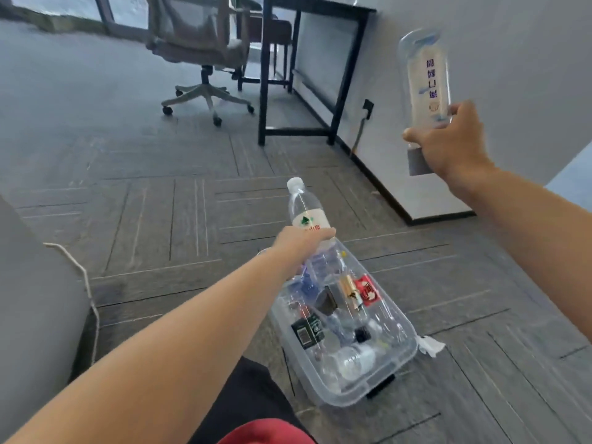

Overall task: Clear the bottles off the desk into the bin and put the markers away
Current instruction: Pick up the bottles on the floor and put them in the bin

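Observation:
A clear plastic bin (402, 358) sits on the floor, holding several empty bottles with mixed labels. My left hand (299, 240) grips a clear water bottle (304, 206) with a white cap and a green-marked label, held just over the bin's far end. My right hand (448, 142) is raised to the right, gripping a tall clear bottle (424, 78) upside down near its grey cap, with a white label bearing purple characters. No markers are in view.
Grey patterned carpet tiles cover the floor. An office chair (205, 52) on castors and a black-framed desk (317, 75) stand at the back. A white wall with a dark skirting runs along the right. A white cord (86, 283) hangs beside grey furniture at the left.

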